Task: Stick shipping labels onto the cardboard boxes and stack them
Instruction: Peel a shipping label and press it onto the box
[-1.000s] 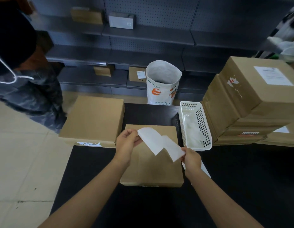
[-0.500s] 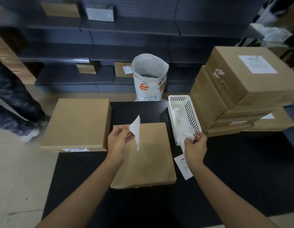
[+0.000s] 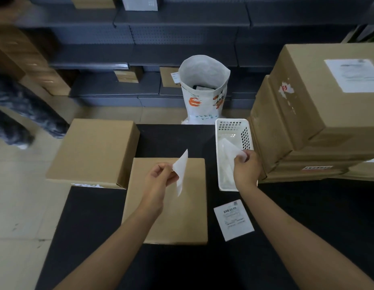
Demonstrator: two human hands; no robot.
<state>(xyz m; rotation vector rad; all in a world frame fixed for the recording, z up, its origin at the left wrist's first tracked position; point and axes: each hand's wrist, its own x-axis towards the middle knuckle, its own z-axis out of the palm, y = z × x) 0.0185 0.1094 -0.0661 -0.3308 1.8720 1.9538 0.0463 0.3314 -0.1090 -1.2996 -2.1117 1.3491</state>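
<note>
over the box (image 3: 167, 216), left grip (image 3: 161, 178) pinching label (image 3: 181, 171), right grip (image 3: 245, 167) pinching backing sheet (image 3: 232, 148), print unreadable

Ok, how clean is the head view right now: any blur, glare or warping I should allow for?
Head view: dim, flat light, no glare; the cardboard box and printed label on the table are sharp; the person's clothing at far left is motion-smeared; wide-angle warping bows the box stack and shelves near the edges.
</note>
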